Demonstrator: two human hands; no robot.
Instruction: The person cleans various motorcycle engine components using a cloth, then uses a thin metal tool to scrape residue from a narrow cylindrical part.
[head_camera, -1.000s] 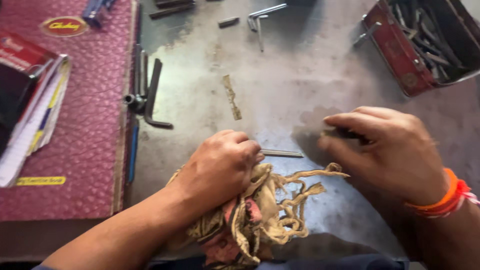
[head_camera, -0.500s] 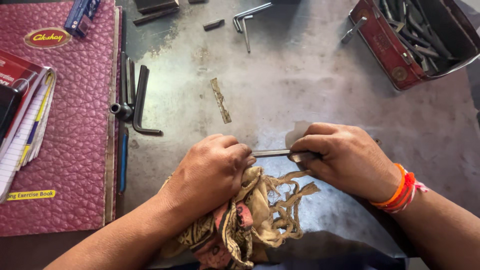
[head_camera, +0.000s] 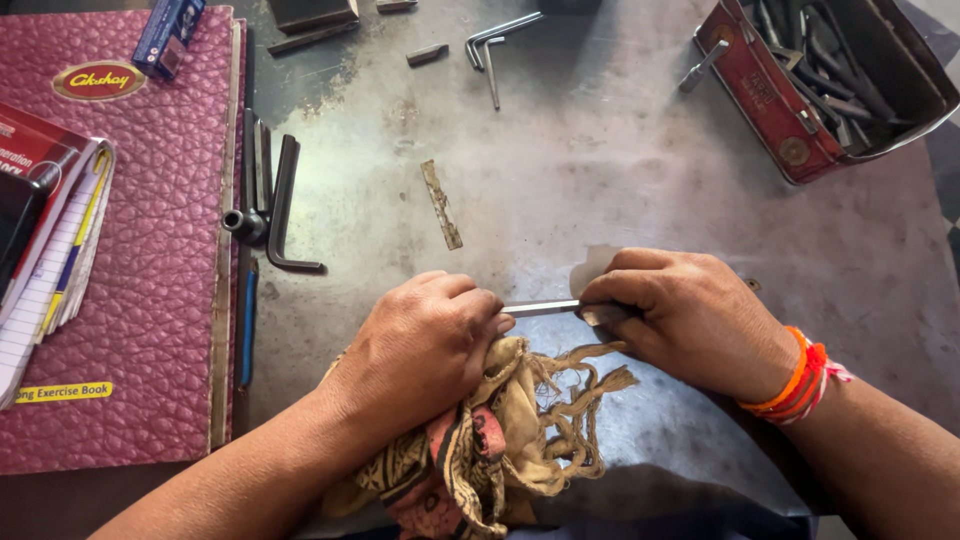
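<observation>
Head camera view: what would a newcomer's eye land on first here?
Front and centre, the left hand presses a frayed rag while the right hand pinches a thin metal rod between them. A big maroon book fills the left side, and a red tin of metal tools sits top right.

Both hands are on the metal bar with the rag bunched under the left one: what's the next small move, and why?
Probably draw the rag along the metal bar toward the right hand. The left hand grips cloth at one end, the right pinches the other, and the middle stretch lies bare.
</observation>
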